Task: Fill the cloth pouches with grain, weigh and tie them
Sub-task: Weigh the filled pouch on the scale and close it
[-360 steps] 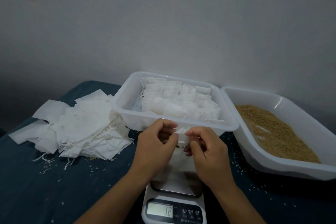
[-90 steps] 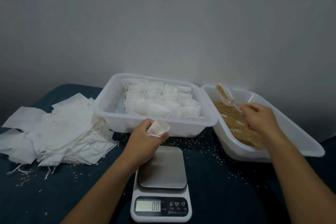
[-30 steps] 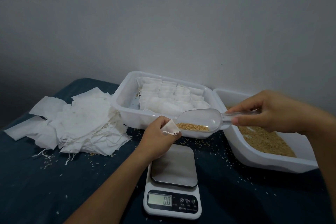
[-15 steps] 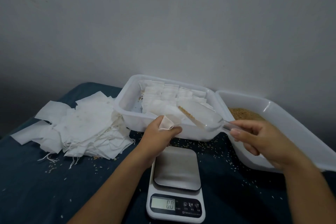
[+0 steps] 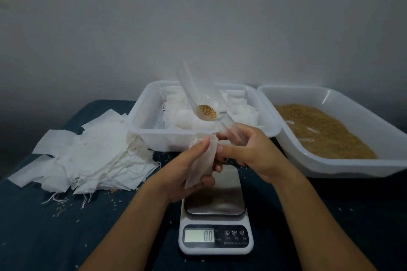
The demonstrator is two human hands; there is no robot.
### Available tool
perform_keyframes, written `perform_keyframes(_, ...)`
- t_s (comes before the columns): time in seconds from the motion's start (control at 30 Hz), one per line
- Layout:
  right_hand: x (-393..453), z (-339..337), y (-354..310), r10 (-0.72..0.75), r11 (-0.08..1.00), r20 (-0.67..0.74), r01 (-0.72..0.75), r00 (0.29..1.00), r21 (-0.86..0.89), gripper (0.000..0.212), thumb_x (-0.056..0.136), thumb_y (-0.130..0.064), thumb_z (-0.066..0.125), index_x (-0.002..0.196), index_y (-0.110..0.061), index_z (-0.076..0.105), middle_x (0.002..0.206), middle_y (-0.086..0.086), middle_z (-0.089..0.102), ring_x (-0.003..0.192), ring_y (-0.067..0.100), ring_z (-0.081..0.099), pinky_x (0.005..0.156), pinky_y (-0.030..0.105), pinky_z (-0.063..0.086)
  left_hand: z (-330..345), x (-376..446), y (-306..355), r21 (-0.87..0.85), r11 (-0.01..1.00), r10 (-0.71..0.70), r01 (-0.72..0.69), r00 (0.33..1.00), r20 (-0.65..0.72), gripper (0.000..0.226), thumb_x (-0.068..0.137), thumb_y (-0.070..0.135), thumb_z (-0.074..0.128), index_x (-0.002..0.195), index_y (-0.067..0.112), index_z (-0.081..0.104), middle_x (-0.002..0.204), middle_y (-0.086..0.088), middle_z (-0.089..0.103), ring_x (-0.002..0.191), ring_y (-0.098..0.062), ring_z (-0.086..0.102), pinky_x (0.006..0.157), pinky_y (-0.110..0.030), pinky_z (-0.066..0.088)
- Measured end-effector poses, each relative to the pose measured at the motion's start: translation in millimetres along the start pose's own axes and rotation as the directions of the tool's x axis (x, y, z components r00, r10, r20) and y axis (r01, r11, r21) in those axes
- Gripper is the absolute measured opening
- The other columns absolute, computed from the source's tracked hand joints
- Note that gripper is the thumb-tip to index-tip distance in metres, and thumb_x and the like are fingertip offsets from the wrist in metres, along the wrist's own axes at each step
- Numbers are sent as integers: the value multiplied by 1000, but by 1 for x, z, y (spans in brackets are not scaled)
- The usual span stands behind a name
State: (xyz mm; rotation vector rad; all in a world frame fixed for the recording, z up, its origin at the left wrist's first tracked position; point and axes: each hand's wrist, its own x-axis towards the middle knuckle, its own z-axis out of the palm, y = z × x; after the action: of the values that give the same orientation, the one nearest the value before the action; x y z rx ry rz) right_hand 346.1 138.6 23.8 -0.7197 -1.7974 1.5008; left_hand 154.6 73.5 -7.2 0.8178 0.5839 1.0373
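Observation:
My left hand [image 5: 182, 169] grips a small white cloth pouch [image 5: 201, 160] upright above the scale [image 5: 214, 215], whose display reads 0.0. My right hand [image 5: 248, 152] holds the handle of a clear plastic scoop [image 5: 202, 99]. The scoop points up and away, with a little brown grain lying in its rear end. The fingers of my right hand also touch the pouch's mouth. The grain [image 5: 321, 130] fills the white tray [image 5: 343, 165] at the right.
A clear tub [image 5: 143, 121] behind the scale holds several filled white pouches. A heap of flat empty pouches [image 5: 92, 154] with loose strings lies at the left on the dark blue cloth. Spilled grains dot the cloth around the scale.
My right hand has swung the scoop upright and come in against the pouch. My left hand has turned the pouch so that its side faces me. The scale still reads 0.0.

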Motion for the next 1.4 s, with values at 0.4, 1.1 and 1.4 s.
perform_keyframes(0.4, -7, 6, 2, -153, 979, -339, 95, 928, -181, 54, 73, -39, 85, 96, 3, 60, 94, 32, 63, 89, 50, 65, 79, 68, 56, -6, 3, -2, 259, 954, 169, -153, 985, -43, 54, 87, 46, 80, 135, 25, 68, 136, -9, 68, 128, -28, 64, 94, -36, 57)
perform_keyframes(1.1, -8, -1, 29, -191, 928, -315, 67, 930, -366, 47, 78, -33, 90, 71, -18, 46, 60, -14, 48, 58, 5, 43, 56, 24, 43, -13, 7, -13, 579, 787, 428, -214, 865, -262, 21, 94, 31, 76, 112, 21, 80, 110, -6, 80, 106, -25, 76, 98, -43, 58)
perform_keyframes(1.4, -10, -2, 39, -165, 897, -256, 36, 953, -441, 51, 83, -24, 88, 70, -24, 38, 56, -17, 43, 55, 2, 35, 54, 16, 36, -34, -3, -6, 777, 611, 449, -156, 876, -178, 9, 91, 24, 79, 96, 31, 80, 90, 3, 80, 84, -10, 75, 75, -20, 55)
